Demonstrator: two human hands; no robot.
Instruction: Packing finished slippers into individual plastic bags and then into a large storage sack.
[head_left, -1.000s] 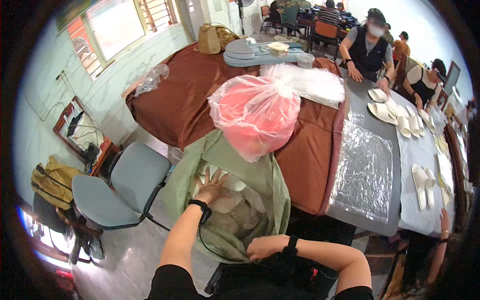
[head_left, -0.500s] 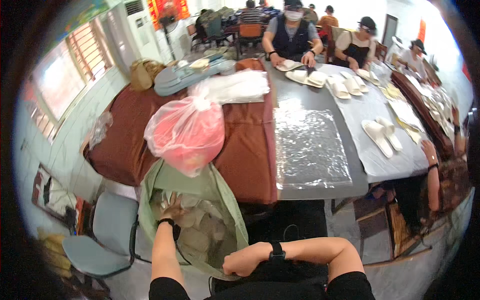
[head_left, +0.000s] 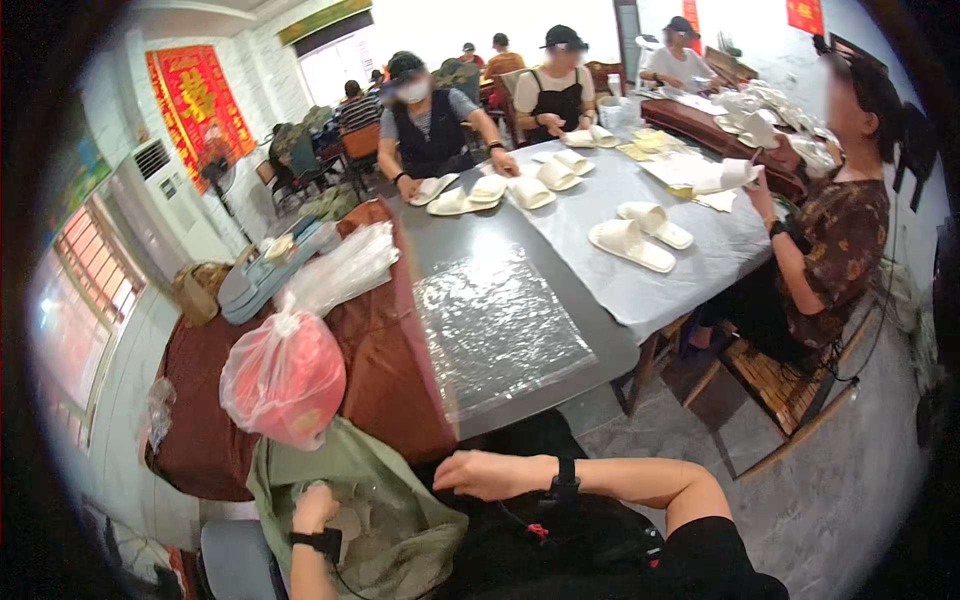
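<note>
Tied bag behind open sack.

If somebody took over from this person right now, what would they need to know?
Left hand: down inside the open green bag, among pale items; whether it grips one cannot be told.
Right hand: empty, resting by the bag's right edge, in front of the table.
Pink plastic bag: tied shut, on the brown cloth just behind the green bag.
Clear plastic sheet: flat on the table.
Done: nothing taken out.
Left: the green bag's contents.
</note>
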